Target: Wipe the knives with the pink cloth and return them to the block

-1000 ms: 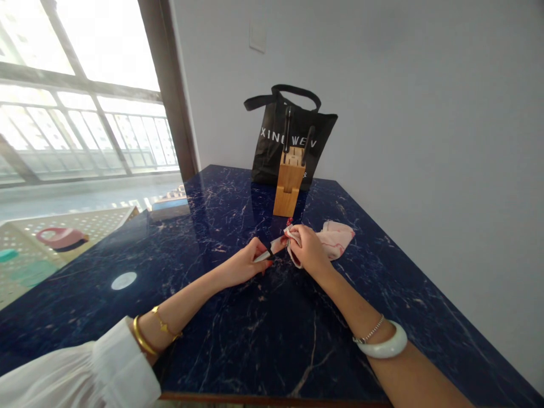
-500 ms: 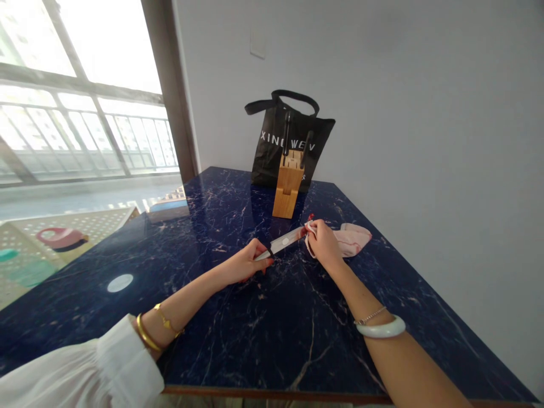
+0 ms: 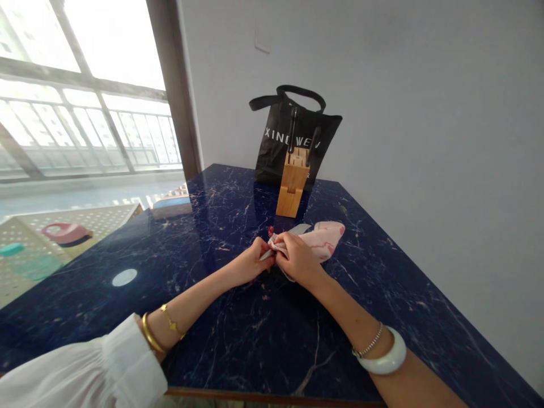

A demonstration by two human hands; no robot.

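Gripping one kitchen knife [image 3: 300, 229] over a blue marble table [image 3: 238, 345]

The left hand [image 3: 250, 263] clenches the handle, hidden in its fingers; the right hand [image 3: 298, 262] pinches a pink cloth [image 3: 327, 241] around the blade, tip showing. Behind, one wooden block [image 3: 292, 190] holds two black-handled knives [image 3: 293, 130] before one black tote bag [image 3: 272, 153]; a small red speck [image 3: 271, 230] is hard to make out.

At twelve o'clock, a smooth metal knife blade [image 3: 298, 229] meets soft pink cloth [image 3: 325, 241]; the marble tabletop [image 3: 238, 340] is glossy, the knife block [image 3: 292, 190] matt wood.
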